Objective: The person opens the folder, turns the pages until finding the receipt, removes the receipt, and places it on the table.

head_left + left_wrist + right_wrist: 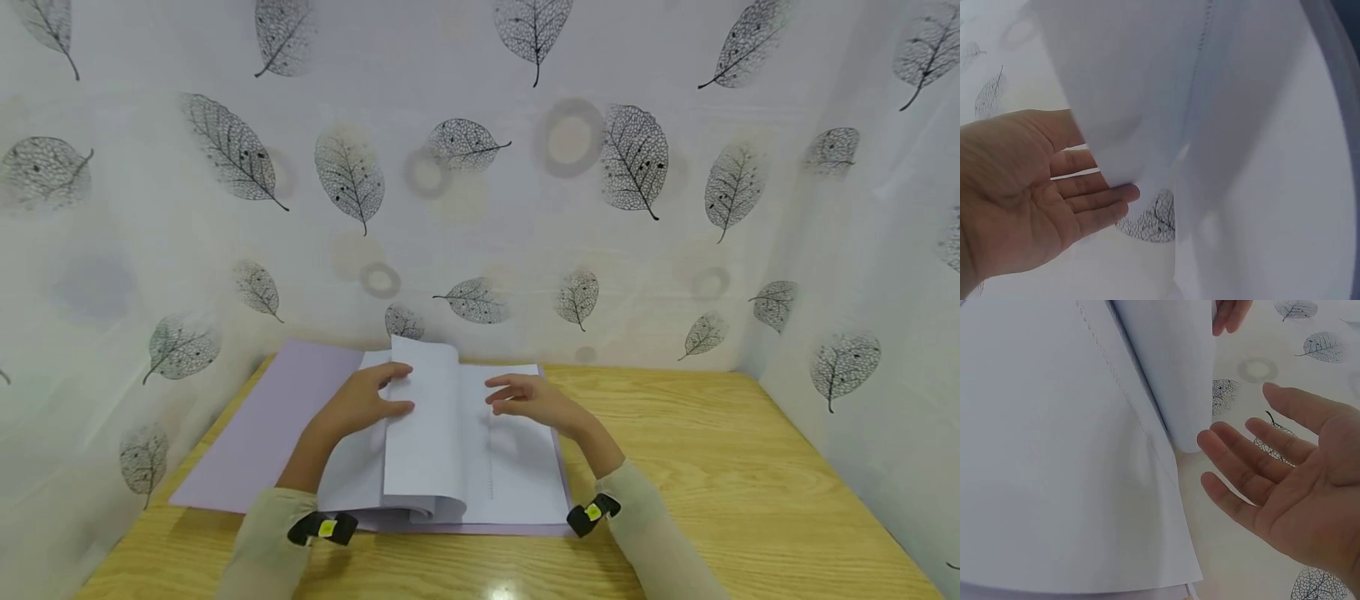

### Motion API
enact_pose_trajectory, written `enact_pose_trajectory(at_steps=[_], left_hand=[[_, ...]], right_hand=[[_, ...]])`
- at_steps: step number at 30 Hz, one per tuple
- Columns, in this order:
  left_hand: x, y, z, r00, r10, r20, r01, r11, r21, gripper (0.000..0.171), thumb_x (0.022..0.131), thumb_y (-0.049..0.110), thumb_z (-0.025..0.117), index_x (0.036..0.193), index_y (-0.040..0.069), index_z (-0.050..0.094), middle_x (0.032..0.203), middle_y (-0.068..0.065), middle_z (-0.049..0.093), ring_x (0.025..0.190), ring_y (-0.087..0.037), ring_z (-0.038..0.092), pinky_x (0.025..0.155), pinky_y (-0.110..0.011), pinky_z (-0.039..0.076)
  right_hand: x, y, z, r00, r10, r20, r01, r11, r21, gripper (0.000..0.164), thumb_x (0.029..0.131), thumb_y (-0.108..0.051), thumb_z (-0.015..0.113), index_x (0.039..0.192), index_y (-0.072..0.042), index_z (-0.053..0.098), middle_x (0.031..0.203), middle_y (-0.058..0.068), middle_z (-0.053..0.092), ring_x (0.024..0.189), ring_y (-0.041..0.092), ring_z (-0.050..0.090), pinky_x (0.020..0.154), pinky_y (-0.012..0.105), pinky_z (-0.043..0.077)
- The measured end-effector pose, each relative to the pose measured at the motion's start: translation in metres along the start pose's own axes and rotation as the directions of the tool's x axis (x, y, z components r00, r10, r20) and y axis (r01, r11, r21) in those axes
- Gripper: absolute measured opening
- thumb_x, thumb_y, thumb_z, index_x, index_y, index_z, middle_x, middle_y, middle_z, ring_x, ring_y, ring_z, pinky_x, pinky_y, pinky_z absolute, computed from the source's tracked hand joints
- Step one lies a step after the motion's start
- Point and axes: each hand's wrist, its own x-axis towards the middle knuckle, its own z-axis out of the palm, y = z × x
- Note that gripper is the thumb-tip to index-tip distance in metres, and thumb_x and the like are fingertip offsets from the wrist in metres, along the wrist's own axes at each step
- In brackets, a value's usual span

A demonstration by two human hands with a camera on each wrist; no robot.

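Observation:
A large notebook with a lavender cover lies spread on the table. Its white right-hand page carries a dotted line near the fold. Several raised leaves curve up near the middle. My left hand touches the left edge of the top leaf, thumb and forefinger apart on its face. In the left wrist view, that leaf hides the ends of some fingers. My right hand is over the right-hand page with loosely spread fingers. Nothing is in its grasp in the right wrist view.
The wooden table extends to the right of the notebook and along its front. White sheeting with a leaf print hangs behind and at both sides. Each wrist wears a black strap.

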Motion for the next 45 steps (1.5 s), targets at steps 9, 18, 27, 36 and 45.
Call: enact_pose_trajectory(at_steps=[9, 18, 27, 36, 45], left_hand=[[-0.005, -0.015, -0.012, 0.997, -0.052, 0.058, 0.045, 0.993, 0.112, 0.069, 0.085, 0.029, 0.082, 0.141, -0.003, 0.056, 0.147, -0.026, 0.054, 0.14, -0.048, 0.045, 0.115, -0.06, 0.039], [-0.012, -0.015, -0.021, 0.98, -0.07, 0.188, 0.041, 0.987, 0.154, 0.079, 0.078, 0.028, 0.087, 0.145, 0.003, 0.054, 0.15, -0.025, 0.051, 0.142, -0.048, 0.043, 0.113, -0.061, 0.04], [-0.014, -0.019, -0.021, 0.963, -0.119, 0.242, 0.082, 0.984, 0.157, 0.081, 0.076, 0.019, 0.088, 0.147, 0.003, 0.051, 0.154, -0.026, 0.046, 0.143, -0.05, 0.039, 0.115, -0.062, 0.037], [-0.015, -0.022, -0.023, 0.952, -0.151, 0.266, 0.1, 0.975, 0.196, 0.079, 0.076, 0.016, 0.087, 0.145, 0.0, 0.052, 0.152, -0.028, 0.047, 0.142, -0.051, 0.04, 0.113, -0.062, 0.039], [-0.014, -0.03, -0.02, 0.928, -0.197, 0.315, 0.143, 0.972, 0.188, 0.082, 0.074, 0.014, 0.087, 0.147, 0.004, 0.051, 0.155, -0.029, 0.042, 0.143, -0.052, 0.038, 0.116, -0.064, 0.035]], right_hand=[[-0.005, 0.004, -0.012, 0.997, -0.024, -0.078, 0.022, 0.999, -0.029, 0.048, 0.102, -0.015, 0.061, 0.146, 0.001, 0.051, 0.136, 0.027, 0.063, 0.121, 0.037, 0.066, 0.11, 0.051, 0.049], [-0.008, 0.004, -0.015, 0.994, -0.004, -0.108, 0.002, 1.0, -0.02, 0.048, 0.102, -0.015, 0.062, 0.146, 0.0, 0.051, 0.134, 0.025, 0.065, 0.118, 0.035, 0.068, 0.112, 0.053, 0.046], [-0.008, 0.006, -0.017, 0.994, -0.005, -0.113, 0.001, 0.999, -0.043, 0.046, 0.103, -0.014, 0.06, 0.145, 0.002, 0.051, 0.136, 0.028, 0.062, 0.121, 0.036, 0.065, 0.112, 0.054, 0.046], [-0.006, 0.008, -0.021, 0.991, -0.011, -0.131, 0.006, 0.999, -0.041, 0.046, 0.102, -0.013, 0.061, 0.144, 0.004, 0.052, 0.136, 0.031, 0.06, 0.123, 0.043, 0.063, 0.109, 0.051, 0.049], [-0.006, 0.009, -0.023, 0.992, -0.005, -0.129, -0.002, 0.999, -0.055, 0.046, 0.103, -0.014, 0.06, 0.145, 0.002, 0.051, 0.136, 0.031, 0.06, 0.122, 0.04, 0.063, 0.11, 0.054, 0.047]])
